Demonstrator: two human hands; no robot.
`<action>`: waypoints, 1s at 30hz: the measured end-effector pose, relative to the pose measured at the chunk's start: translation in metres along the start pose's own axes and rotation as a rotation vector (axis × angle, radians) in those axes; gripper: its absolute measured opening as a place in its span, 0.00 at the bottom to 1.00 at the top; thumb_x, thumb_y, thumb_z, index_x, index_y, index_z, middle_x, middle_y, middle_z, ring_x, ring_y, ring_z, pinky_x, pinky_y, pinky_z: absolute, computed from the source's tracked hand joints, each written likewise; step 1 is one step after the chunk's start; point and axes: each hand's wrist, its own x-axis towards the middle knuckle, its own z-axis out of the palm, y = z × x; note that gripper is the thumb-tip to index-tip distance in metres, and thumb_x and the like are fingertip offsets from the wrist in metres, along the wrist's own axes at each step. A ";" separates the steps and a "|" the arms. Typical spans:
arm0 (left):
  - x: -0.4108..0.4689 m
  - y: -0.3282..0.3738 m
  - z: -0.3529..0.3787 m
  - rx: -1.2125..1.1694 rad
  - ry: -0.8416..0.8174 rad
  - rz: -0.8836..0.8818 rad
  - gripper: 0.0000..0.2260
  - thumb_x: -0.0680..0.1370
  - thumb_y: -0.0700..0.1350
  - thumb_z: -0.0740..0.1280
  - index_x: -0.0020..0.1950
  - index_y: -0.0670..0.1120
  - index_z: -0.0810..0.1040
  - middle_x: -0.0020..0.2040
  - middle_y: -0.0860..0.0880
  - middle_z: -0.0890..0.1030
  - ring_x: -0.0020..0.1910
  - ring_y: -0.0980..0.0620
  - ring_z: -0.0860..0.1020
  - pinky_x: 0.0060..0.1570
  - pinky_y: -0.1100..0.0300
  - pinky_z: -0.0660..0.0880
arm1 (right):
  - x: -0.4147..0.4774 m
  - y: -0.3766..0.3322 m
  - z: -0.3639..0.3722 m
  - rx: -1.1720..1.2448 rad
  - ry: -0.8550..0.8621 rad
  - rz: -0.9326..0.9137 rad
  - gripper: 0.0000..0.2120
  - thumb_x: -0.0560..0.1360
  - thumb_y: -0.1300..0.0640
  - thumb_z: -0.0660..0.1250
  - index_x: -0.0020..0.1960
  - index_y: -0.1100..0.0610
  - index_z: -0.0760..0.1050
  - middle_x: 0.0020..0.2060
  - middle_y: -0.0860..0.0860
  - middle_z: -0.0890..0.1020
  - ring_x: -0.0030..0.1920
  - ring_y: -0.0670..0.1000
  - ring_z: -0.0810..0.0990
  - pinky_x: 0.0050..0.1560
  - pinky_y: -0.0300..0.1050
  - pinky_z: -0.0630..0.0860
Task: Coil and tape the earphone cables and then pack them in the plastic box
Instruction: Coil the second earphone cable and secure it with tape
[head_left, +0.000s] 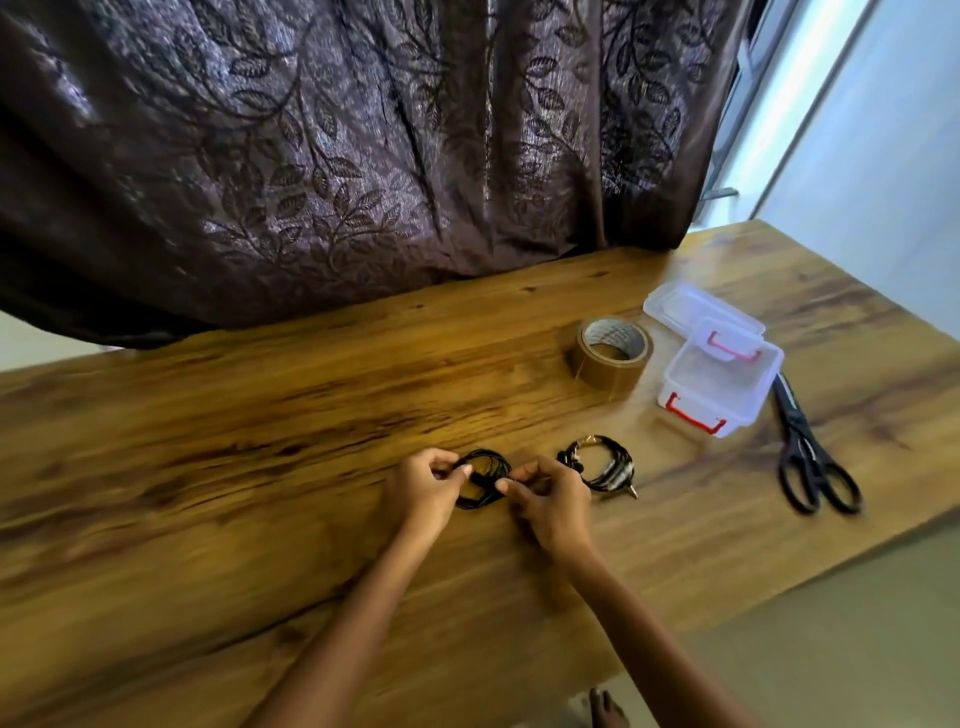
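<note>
Head view: on the wooden table (260, 415), about midway between its far and near edges, both hands meet over one black earphone coil (484, 480). The left hand (423, 488) pinches the coil's left side and the right hand (550, 501) pinches its right side, fingers curled, the two hands close together with the coil between them. A second coil (605, 465) lies flat just beside the right hand, apart from the first, its jack plug pointing toward the near edge.

Toward the table's far right corner stands the plastic box (722, 389) with red latches, open. Its clear lid (693, 306) lies at the box's far end. A roll of brown tape (613, 358) lies flat just left of the box. Black scissors (810, 457) lie to the box's right, near the right edge, handles toward the near edge. A dark leaf-patterned curtain (363, 156) hangs along the far edge.
</note>
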 end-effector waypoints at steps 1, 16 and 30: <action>0.000 0.000 0.000 -0.008 -0.001 0.005 0.08 0.73 0.47 0.71 0.50 0.46 0.81 0.46 0.50 0.82 0.44 0.53 0.78 0.46 0.59 0.75 | 0.000 0.000 0.000 0.002 0.003 0.001 0.07 0.68 0.58 0.75 0.39 0.55 0.76 0.34 0.48 0.80 0.33 0.44 0.77 0.34 0.37 0.74; 0.005 0.035 -0.006 -0.048 0.080 0.121 0.05 0.77 0.43 0.65 0.48 0.46 0.80 0.48 0.51 0.80 0.44 0.56 0.75 0.41 0.62 0.70 | 0.017 -0.032 -0.045 -0.266 0.043 -0.400 0.02 0.74 0.57 0.68 0.42 0.53 0.76 0.43 0.45 0.75 0.41 0.46 0.76 0.38 0.32 0.72; -0.010 0.102 0.019 -0.069 0.081 0.263 0.06 0.78 0.43 0.63 0.48 0.48 0.80 0.46 0.55 0.79 0.48 0.57 0.76 0.38 0.65 0.72 | 0.128 -0.048 -0.116 -0.952 -0.017 -0.438 0.17 0.75 0.61 0.65 0.63 0.63 0.70 0.58 0.60 0.78 0.58 0.58 0.76 0.58 0.50 0.73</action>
